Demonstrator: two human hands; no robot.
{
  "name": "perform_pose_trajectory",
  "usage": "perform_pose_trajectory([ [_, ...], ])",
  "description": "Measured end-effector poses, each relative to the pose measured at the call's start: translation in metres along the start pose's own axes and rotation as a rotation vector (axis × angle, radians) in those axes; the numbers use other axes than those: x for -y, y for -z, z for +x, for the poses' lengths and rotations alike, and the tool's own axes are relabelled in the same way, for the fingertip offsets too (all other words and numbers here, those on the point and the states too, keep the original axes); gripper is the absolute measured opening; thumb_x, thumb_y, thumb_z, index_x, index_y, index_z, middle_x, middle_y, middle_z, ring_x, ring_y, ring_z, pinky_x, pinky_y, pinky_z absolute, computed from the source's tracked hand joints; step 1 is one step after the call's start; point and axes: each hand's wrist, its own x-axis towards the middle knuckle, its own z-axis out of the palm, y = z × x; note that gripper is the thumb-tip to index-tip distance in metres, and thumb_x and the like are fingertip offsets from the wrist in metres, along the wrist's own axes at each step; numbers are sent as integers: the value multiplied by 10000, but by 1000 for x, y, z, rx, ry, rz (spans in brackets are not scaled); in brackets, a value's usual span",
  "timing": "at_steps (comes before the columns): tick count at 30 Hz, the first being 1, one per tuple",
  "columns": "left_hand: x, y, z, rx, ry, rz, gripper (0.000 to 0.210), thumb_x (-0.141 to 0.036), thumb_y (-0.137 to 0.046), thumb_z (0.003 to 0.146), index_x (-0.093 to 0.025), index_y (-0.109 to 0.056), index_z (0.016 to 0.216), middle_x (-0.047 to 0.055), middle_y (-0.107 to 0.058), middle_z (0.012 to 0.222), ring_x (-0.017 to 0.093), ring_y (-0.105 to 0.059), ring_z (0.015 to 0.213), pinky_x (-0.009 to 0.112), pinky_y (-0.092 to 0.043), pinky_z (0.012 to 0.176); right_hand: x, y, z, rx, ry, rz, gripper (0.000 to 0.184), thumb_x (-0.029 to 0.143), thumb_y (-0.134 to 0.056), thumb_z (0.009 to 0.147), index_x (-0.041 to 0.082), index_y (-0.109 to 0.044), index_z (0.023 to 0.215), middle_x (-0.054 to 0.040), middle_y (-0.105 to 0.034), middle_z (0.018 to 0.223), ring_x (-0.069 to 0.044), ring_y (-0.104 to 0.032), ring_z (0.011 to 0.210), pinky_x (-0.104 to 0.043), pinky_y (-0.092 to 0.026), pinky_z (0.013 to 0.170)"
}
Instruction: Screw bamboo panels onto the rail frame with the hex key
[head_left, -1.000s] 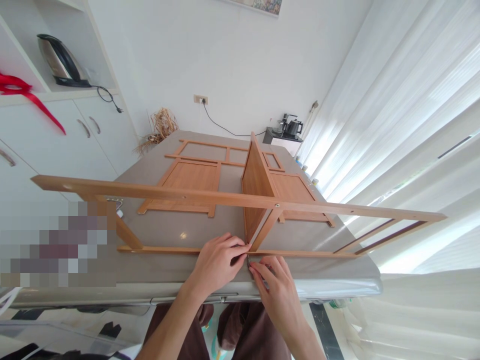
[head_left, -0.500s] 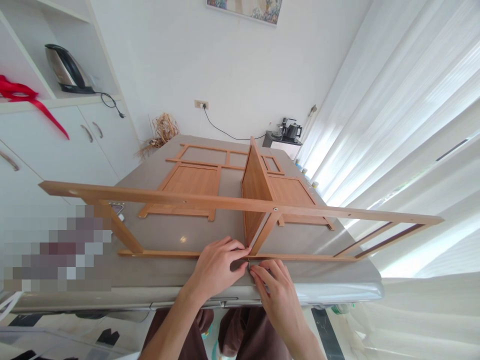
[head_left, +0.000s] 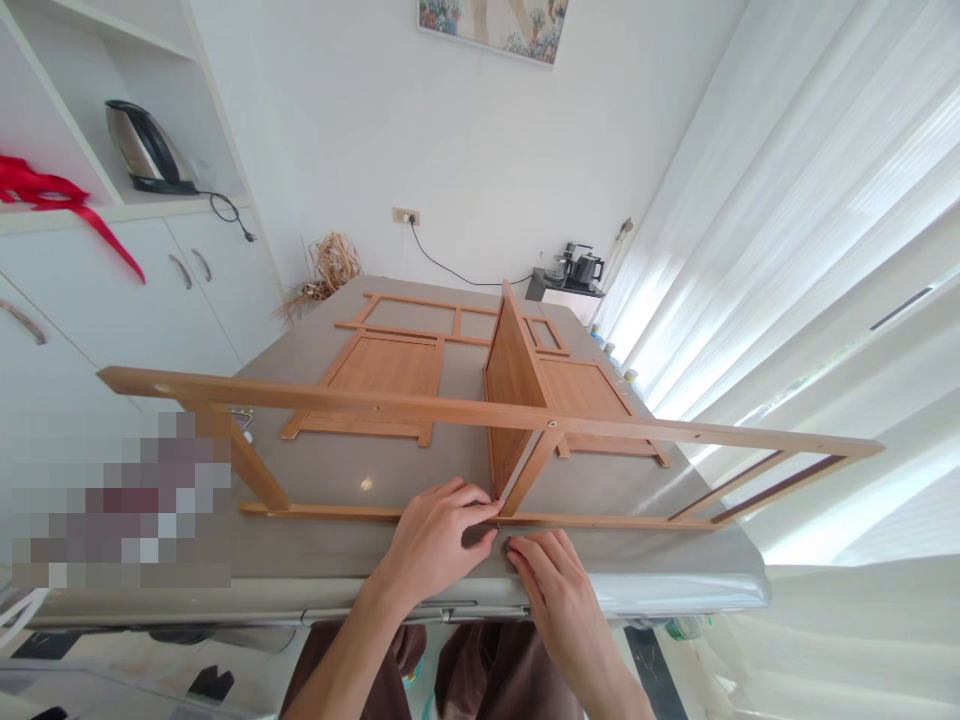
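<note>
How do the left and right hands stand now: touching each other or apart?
Apart: the head view shows a narrow gap between the left hand and the right hand, with the grey tabletop visible in it.

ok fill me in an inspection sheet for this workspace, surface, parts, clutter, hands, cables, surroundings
Surface: grey table, light glare spots
Parts: large frame standing on its long edge; upright panel at its middle bar; two flat panels and open framework lying behind; small metal fastener between the hands
Clutter: metal-and-white item behind the frame's left end, unclear; lower-left patch pixelated
Hands: left hand at the panel's foot; right hand just short of the fastener, hold unclear
Cables: black cord from socket; kettle cord hanging, unplugged
Surroundings: kettle and ribbon left, dried stalks far left, black pot beyond the table, curtain right
</note>
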Motion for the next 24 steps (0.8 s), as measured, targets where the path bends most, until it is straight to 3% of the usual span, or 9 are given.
perform_pose_trajectory([
  [8,0,-1,0,4,7,-12,280,-249,-628,901,-297,-689,1171,-28,-715,1053,188,-603,989,343,-498,868,0,5,1,37,11,-133,235,107,-443,988,218,-648,1012,-64,-559,933,-207,-529,868,-329,-464,733],
  [24,0,1,0,14,6,-8,306,-246,-611,908,-296,-683,1201,-30,-715,1071,185,-604,992,347,-500,879,1,11,13,187,76,-258,149,99,-524,954,202,-631,946,-56,-541,926,-217,-485,864,-345,-417,741],
])
